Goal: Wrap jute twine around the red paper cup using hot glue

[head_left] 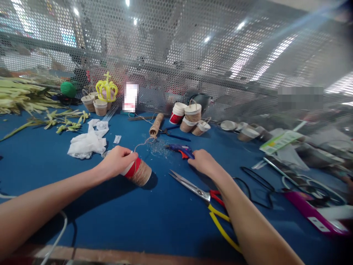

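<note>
My left hand (119,162) is closed on a red and white paper cup (134,168), tilted over the blue table. Brown twine (142,173) wraps the cup's lower part, and a loose strand runs from it to a twine roll (156,124) lying further back. At the right, my right hand (203,161) is wrapped round the handle of a blue glue gun (180,148) with a red trigger. The gun's nozzle points left, toward clear scraps on the table. Scissors (193,186) with a red handle lie just in front of my right hand, beside yellow handles (223,226) partly hidden by my forearm.
Dark-blue-handled pliers (176,137) lie behind the glue gun. Several twine-wrapped cups (190,121) stand near the perforated metal screen (165,48). White cloth (88,143) and corn husks (22,95) are at the left. A purple power strip (314,213) and cables lie at the right.
</note>
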### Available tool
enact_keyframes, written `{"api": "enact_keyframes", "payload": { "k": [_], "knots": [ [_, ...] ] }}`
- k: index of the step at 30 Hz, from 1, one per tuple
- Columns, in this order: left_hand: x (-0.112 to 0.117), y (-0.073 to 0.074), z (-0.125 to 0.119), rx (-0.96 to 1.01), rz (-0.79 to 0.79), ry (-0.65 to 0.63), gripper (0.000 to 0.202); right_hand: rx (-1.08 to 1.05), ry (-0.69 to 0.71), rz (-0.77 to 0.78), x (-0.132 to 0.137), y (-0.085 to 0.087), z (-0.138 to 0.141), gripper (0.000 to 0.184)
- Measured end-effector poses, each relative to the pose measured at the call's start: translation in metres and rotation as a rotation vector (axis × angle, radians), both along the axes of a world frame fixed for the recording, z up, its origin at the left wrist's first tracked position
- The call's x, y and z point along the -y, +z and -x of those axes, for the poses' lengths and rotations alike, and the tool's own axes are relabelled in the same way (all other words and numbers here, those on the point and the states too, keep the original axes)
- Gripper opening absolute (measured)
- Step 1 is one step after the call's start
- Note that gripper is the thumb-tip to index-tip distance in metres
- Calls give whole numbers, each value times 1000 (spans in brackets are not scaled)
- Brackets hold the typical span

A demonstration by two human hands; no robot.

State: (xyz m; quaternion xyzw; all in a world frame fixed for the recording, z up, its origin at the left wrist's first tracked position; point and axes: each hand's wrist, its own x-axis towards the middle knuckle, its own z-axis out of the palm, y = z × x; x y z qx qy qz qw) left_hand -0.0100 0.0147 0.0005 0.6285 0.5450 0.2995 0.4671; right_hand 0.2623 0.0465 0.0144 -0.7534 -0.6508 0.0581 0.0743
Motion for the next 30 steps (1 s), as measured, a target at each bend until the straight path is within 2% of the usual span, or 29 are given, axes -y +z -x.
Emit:
{"api": "enact_keyframes", "payload": {
  "k": [2, 5, 6, 10, 11, 12, 13, 15, 17, 19, 22, 25, 30],
  "knots": [
    [1, 0, -2, 30, 14, 1, 30, -33, -21, 3, -2, -5, -2, 19],
    [2, -1, -3, 57, 14, 10, 28, -131, -52, 4, 2, 1, -1, 7],
    [2, -1, -3, 60, 9, 13, 28, -178, -57, 3, 5, 5, -1, 1],
    [0, 0, 0, 38, -27, 5, 30, -401, -18, -26, 26, 33, 6, 23],
    [0, 1, 1, 21, -38, 0, 31, -474, 6, -44, 33, 40, 9, 22],
    [0, 1, 1, 2, -47, -4, 31, -638, 44, -47, 40, 47, 12, 18],
    [-1, 2, 2, -17, -52, -7, 31, -715, 76, -2, 47, 53, 16, 15],
    [-1, 3, 3, -47, -57, -13, 31, -760, 183, 83, 61, 59, 26, 20],
    [-1, 4, 3, -62, -64, -21, 31, -779, 281, 126, 71, 58, 38, 20],
    [0, 5, 3, -76, -69, -27, 31, -830, 324, 145, 78, 52, 50, 19],
    [0, 7, 1, -91, -55, -23, 31, -819, 303, 167, 85, 40, 62, 19],
    [-1, 7, -1, -59, -27, -10, 29, -687, 260, 169, 92, 30, 67, 23],
    [-2, 3, 1, 25, -9, 1, 26, -561, 289, 79, 100, 24, 71, 27]
  ]
}}
